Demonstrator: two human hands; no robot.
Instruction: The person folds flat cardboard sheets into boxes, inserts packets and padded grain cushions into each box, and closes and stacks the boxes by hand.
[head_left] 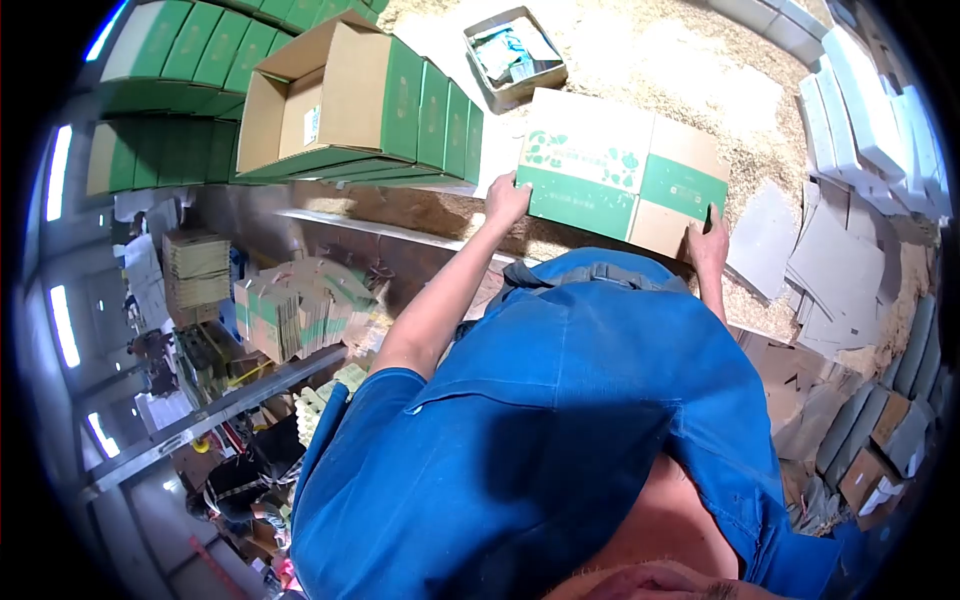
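A flat, folded cardboard box [590,195] with a green band and green printed shapes lies in front of me, over the near edge of the work surface. My left hand [508,198] grips its left edge, thumb on top. At its right end my right hand [708,242] grips the brown part near the corner, with the thumb upright at the edge. The undersides of both hands' fingers are hidden. Just left of my left hand stands a row of formed green-and-brown boxes [400,100], and the nearest one is open toward me.
Behind the flat box sits an open bin [515,60] with blue-and-white packets. Grey cardboard sheets [835,260] and white foam blocks [860,110] lie to the right. More green boxes [190,50] are stacked at upper left. Bundled flattened cartons [300,305] stand below left, near a metal rail [220,420].
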